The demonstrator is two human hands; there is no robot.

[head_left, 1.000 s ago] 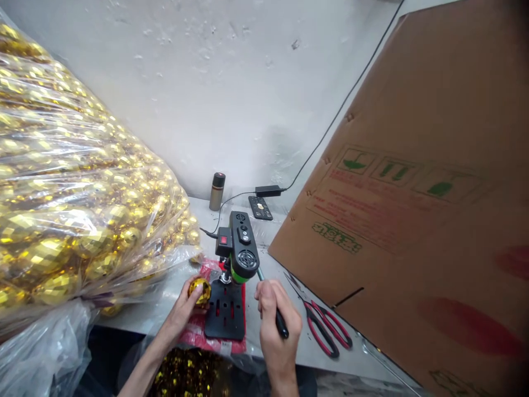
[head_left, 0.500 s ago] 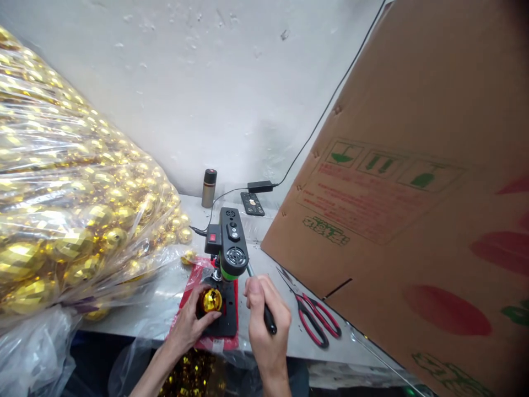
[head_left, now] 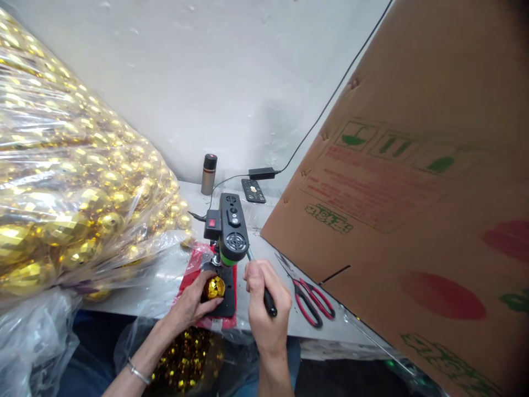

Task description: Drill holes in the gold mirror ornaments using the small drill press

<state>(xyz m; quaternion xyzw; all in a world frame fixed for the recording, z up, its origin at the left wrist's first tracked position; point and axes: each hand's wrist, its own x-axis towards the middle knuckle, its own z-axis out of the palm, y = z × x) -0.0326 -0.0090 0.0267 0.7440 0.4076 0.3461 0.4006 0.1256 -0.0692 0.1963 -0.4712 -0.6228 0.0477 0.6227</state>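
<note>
A small black bench drill (head_left: pixel 232 231) with a green band stands on a black base plate (head_left: pixel 228 302), which lies on a red sheet. My left hand (head_left: pixel 193 304) holds a faceted gold ball (head_left: pixel 215 287) on that plate, right under the drill head. My right hand (head_left: pixel 264 309) is closed around the drill's black-tipped lever handle (head_left: pixel 269 302), to the right of the machine.
A huge clear bag of gold balls (head_left: pixel 70 176) fills the left. A big cardboard sheet (head_left: pixel 413 198) leans on the right. Red-handled scissors (head_left: pixel 309 298) lie beside my right hand. A small bottle (head_left: pixel 209 173), remote (head_left: pixel 253 191) and power adapter (head_left: pixel 262 173) sit by the wall. More gold balls lie in a bag (head_left: pixel 185 366) below the table edge.
My left hand moved the gold ball from the left of the drill onto the base plate under the drill head. My right hand has kept its grip on the lever.
</note>
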